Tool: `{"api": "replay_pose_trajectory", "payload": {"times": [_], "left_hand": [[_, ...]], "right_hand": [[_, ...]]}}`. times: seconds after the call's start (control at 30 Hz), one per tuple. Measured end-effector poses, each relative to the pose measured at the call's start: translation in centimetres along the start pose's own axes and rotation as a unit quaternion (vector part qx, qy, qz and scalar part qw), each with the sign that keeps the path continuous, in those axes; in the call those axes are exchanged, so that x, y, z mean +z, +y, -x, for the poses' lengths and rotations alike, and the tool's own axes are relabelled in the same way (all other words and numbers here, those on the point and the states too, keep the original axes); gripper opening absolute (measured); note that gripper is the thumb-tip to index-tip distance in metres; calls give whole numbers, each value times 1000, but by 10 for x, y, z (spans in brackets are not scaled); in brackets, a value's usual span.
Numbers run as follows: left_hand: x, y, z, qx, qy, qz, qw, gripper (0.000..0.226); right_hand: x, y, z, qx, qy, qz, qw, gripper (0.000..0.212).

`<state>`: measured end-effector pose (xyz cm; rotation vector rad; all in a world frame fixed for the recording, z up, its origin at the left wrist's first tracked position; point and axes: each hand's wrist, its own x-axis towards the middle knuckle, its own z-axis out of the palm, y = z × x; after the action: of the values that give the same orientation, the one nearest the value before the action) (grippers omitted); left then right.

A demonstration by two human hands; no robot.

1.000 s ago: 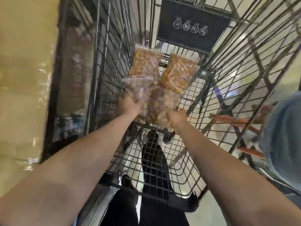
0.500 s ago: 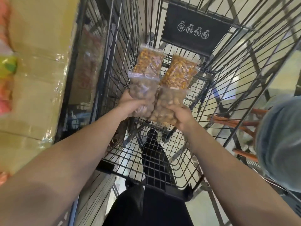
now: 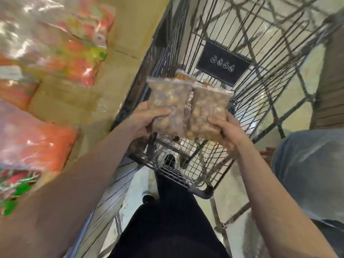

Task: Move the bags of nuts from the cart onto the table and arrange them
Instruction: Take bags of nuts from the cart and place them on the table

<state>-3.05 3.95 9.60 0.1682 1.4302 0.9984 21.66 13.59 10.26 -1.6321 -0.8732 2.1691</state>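
Note:
My left hand (image 3: 144,120) grips a clear bag of brown nuts (image 3: 168,103), held upright above the wire cart (image 3: 260,101). My right hand (image 3: 226,132) grips a second clear bag of nuts (image 3: 208,110) right beside the first, the two bags touching. Behind their top edges peeks an orange-coloured bag of nuts (image 3: 183,76) lying further in the cart, mostly hidden. The table (image 3: 119,53) with a tan top lies to the left of the cart.
Several orange, red and green snack packs (image 3: 61,43) lie on the table at left, with more packs (image 3: 31,144) nearer me. A black sign (image 3: 222,63) hangs on the cart's far end. A person in blue clothing (image 3: 309,175) stands at right. My dark trousers (image 3: 167,220) are below.
Both hands have lifted their bags up and toward me, out of the cart's basket. The view has swung left, bringing the table and its packs into sight.

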Motion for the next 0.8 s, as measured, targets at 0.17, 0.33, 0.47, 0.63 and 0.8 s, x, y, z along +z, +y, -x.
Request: {"api": "replay_pose_trajectory", "payload": {"times": [0.17, 0.33, 0.47, 0.63, 0.8], "left_hand": [[-24, -12, 80, 76, -31, 79, 993, 44], [-56, -24, 166, 136, 9, 123, 983, 109], [-87, -41, 238, 211, 60, 139, 966, 114], [-126, -70, 310, 273, 143, 151, 939, 64], [-161, -110, 367, 291, 248, 228, 896, 57]], "right_hand": [[27, -3, 64, -44, -59, -19, 997, 50], [68, 6, 127, -70, -110, 32, 991, 63], [114, 23, 160, -81, -143, 92, 982, 80], [184, 50, 188, -118, -229, 134, 957, 49], [249, 76, 200, -106, -310, 183, 927, 63]]}}
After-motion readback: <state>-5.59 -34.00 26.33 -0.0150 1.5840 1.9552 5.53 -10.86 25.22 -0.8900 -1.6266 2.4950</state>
